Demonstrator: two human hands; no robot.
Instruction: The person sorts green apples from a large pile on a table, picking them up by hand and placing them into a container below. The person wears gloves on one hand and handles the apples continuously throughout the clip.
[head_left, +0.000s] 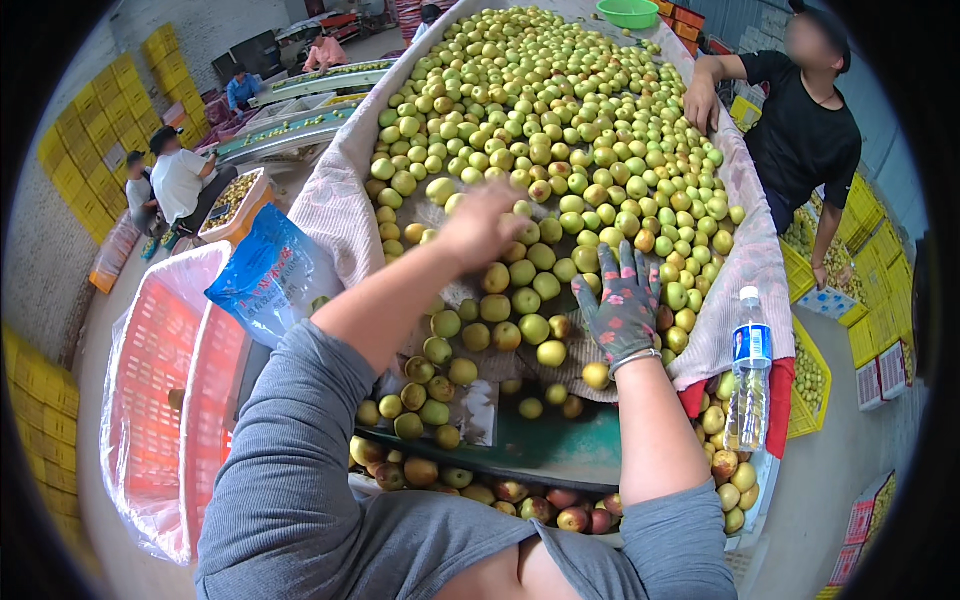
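Observation:
Green and yellowish jujubes (540, 165) cover a long sorting table lined with pale cloth (341, 191). My bare left hand (484, 225) is over the fruit left of the middle, blurred, so I cannot tell whether it holds any. My right hand (621, 307) wears a dark glove with pink flowers and lies palm down among the jujubes, fingers spread. A metal bangle (634, 361) circles that wrist. Loose jujubes (435, 382) rest at the near left end. A green surface (562, 442) shows below the cloth, and redder jujubes (574, 517) lie beneath its edge, close to my body.
A plastic bottle (750, 375) stands at the right corner. Leftward are a blue-and-white bag (274, 270) and a red crate (161, 375) lined with plastic. A person in black (802, 127) leans on the right side. Yellow crates (806, 375) stand beyond; other people sit at the left.

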